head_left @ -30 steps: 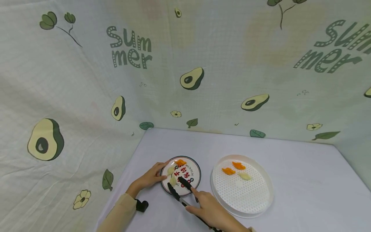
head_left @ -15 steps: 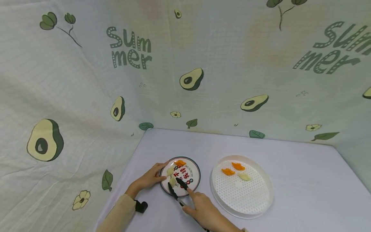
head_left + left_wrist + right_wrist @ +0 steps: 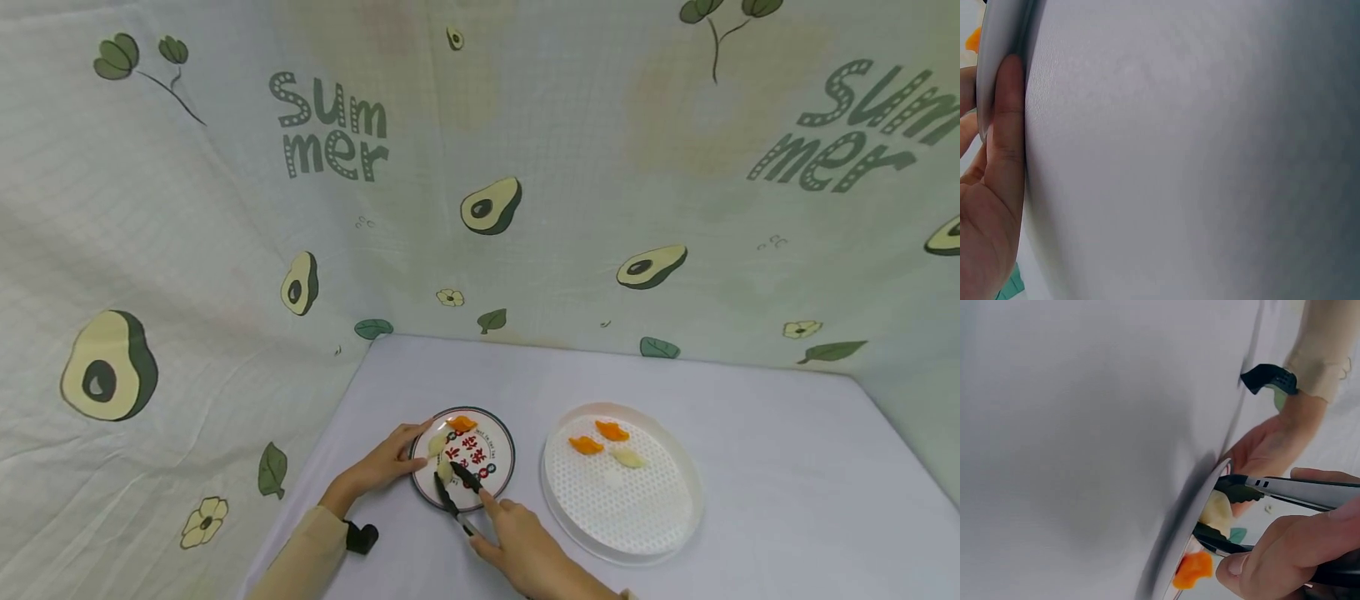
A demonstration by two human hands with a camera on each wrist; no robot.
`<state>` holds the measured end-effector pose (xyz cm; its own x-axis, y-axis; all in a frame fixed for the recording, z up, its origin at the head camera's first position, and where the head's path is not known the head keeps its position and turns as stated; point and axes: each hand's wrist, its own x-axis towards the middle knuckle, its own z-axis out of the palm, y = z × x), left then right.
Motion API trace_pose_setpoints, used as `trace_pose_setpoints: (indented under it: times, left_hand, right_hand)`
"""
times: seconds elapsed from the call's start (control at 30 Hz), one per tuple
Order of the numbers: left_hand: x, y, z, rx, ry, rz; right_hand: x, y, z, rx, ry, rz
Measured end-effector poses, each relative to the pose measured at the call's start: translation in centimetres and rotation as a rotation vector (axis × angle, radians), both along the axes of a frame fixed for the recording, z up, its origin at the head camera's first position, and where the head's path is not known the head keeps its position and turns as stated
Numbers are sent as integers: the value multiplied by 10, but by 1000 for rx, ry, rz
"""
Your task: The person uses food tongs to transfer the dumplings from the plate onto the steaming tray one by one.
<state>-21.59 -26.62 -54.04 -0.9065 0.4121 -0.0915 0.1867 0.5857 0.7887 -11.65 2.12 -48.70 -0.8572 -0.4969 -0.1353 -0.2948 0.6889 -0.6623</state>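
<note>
With the thumb over the rim and fingers beneath, my left hand (image 3: 386, 461) grips the left edge of a round patterned plate (image 3: 497, 483). My right hand (image 3: 522, 542) holds black-tipped metal tongs (image 3: 447, 498). Their tips lie on either side of a pale dumpling (image 3: 1216, 512) on the plate, seemingly touching it in the right wrist view. Another pale dumpling (image 3: 437, 445) sits near my left thumb, and an orange dumpling (image 3: 462, 424) lies at the plate's far side. The left wrist view shows fingers (image 3: 1007, 131) under the plate's rim.
Right of the plate stands a round white tray (image 3: 626, 525) with a raised rim. It bears two orange dumplings (image 3: 586, 445) and one pale dumpling (image 3: 628, 457). White cloth (image 3: 772, 483) covers the table, and a printed curtain (image 3: 570, 167) rises behind and at the left.
The tongs' tips have drawn closer together around the pale dumpling. My right hand has shifted slightly left and down. My left hand stays on the plate; the whole view has drifted a little.
</note>
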Motion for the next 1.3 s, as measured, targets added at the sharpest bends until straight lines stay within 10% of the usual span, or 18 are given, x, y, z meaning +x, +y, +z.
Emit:
trace_pose_setpoints:
  times: [1.3]
  left_hand:
    - [2, 6, 3, -20, -34, 36]
  right_hand:
    - [-3, 91, 56, -75, 180, -5]
